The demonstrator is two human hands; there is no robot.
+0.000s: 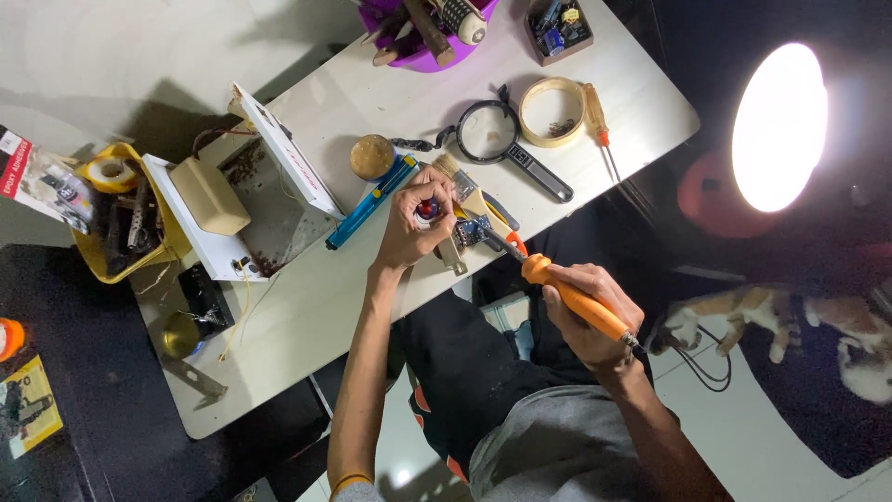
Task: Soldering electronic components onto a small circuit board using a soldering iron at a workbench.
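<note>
Fingers of left hand (413, 223) pinch small component (427, 208); right hand (587, 311) clasps soldering iron (557, 286).

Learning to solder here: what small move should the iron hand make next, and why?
Probably ease the soldering iron tip a touch further onto the small board. The right hand aims it there, and the left hand pinches a small part beside it.

White table (307, 307), bright lamp (779, 125), pale tiled floor (743, 418).

A home hobby workbench: soldering iron (571, 296), magnifier (487, 132), tape roll (550, 112), cat (743, 321) on tiled floor
</note>
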